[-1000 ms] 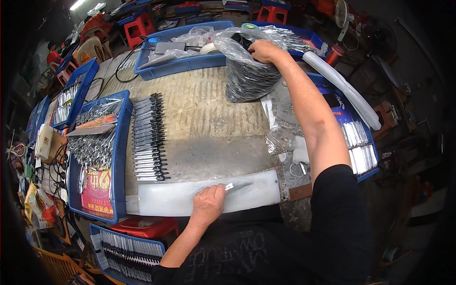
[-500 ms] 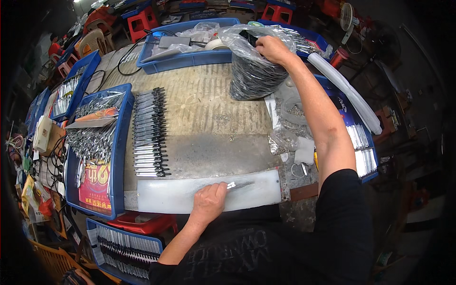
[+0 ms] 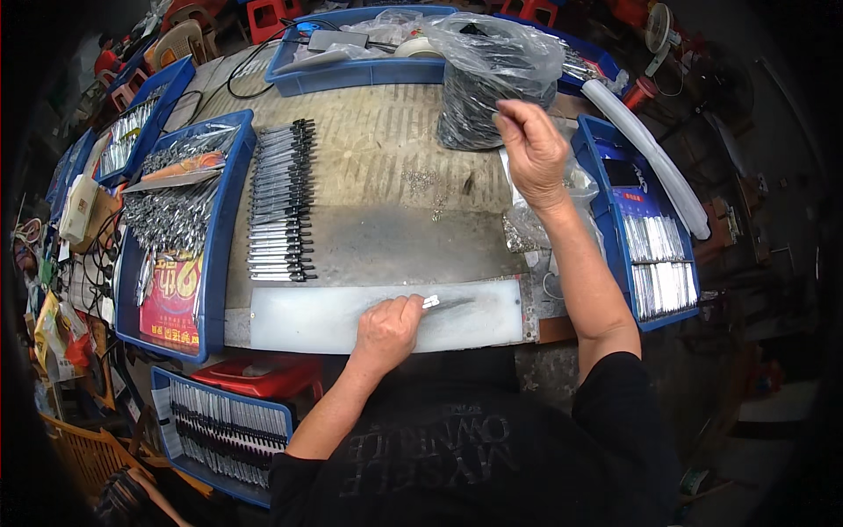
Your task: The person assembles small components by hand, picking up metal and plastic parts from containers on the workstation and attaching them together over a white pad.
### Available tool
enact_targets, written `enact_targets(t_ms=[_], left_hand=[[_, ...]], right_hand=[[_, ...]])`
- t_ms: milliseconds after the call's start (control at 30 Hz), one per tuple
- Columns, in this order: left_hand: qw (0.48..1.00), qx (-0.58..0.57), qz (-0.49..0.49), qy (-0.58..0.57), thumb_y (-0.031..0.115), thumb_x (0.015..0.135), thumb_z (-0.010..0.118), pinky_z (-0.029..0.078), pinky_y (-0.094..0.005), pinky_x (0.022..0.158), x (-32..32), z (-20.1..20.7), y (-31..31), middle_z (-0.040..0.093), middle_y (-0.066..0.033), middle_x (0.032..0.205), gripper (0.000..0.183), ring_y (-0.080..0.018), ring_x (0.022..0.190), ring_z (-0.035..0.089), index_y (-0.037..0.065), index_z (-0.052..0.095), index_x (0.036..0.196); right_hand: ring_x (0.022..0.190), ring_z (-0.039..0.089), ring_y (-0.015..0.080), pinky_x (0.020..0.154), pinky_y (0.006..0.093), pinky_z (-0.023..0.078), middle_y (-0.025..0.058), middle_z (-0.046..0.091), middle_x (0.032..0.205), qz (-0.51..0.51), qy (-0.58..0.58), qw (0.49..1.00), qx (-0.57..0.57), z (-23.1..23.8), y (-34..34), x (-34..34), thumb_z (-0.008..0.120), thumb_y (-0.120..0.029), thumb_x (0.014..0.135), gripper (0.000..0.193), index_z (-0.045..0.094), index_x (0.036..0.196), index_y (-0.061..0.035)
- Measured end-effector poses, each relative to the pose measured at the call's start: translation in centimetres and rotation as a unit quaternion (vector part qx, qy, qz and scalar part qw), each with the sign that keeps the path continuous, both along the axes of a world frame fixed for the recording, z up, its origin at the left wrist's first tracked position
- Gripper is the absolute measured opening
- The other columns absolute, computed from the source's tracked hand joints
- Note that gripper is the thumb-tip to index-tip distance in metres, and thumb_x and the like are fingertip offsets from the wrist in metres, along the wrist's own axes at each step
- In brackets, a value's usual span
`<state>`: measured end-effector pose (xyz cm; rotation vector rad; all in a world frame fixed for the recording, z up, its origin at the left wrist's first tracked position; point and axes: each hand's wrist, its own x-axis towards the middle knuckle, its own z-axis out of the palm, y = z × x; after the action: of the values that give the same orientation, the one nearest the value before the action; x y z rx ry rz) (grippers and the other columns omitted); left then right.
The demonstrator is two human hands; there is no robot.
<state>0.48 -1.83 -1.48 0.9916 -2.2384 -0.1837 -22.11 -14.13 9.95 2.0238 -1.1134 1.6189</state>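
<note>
My left hand is closed in a fist over the whitish board at the table's front edge. A couple of slim white-ended sticks, perhaps pen barrels, poke out past its thumb. My right hand is raised just in front of the clear plastic bag of dark small parts, fingers curled together; what they hold, if anything, is too small to make out. A column of assembled pens with dark tips lies side by side on the table, left of centre.
On the left stands a blue tray heaped with silvery pen parts. A blue tray of neatly rowed pens is at the right, beside a rolled white sheet. Another blue tray with tape and cables sits at the back.
My right hand has come out of the bag and moved toward me. My left hand keeps its grip over the board. The whole view has tilted, so the table sits higher.
</note>
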Motion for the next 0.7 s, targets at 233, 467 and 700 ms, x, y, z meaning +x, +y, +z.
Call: enact_targets(t_ms=[233, 467, 700], left_hand=[[1.000, -0.009, 0.008, 0.004, 0.011, 0.073, 0.062, 0.043, -0.0338, 0.044, 0.3, -0.2, 0.4, 0.048, -0.0069, 0.056, 0.012, -0.0222, 0.049, 0.053, 0.004, 0.052, 0.076], [1.000, -0.006, 0.007, -0.015, 0.012, 0.075, 0.059, 0.044, -0.0335, 0.044, 0.4, -0.4, 0.5, 0.048, -0.0067, 0.058, 0.011, -0.0215, 0.051, 0.053, 0.004, 0.051, 0.077], [1.000, -0.002, 0.004, -0.006, 0.011, 0.075, 0.059, 0.043, -0.0332, 0.044, 0.2, -0.3, 0.3, 0.047, -0.0063, 0.058, 0.010, -0.0212, 0.050, 0.053, 0.005, 0.051, 0.076]], right_hand=[[0.072, 0.060, 0.0180, 0.063, 0.0264, 0.046, 0.0097, 0.063, 0.082, 0.015, -0.122, 0.964, 0.237, -5.0, 0.7, -1.9, 0.060, -0.007, 0.078, 0.013, 0.062, 0.090, -0.0013], [0.085, 0.056, 0.0319, 0.076, 0.0382, 0.044, 0.0152, 0.061, 0.087, -0.061, 0.061, 0.917, 0.388, -9.2, -3.3, -3.5, 0.056, -0.008, 0.076, 0.020, 0.063, 0.094, -0.0040], [0.089, 0.053, 0.0330, 0.080, 0.0379, 0.042, 0.0162, 0.057, 0.091, -0.080, 0.238, 0.877, 0.410, -10.7, -5.1, -3.4, 0.053, -0.003, 0.075, 0.023, 0.062, 0.096, -0.0041]])
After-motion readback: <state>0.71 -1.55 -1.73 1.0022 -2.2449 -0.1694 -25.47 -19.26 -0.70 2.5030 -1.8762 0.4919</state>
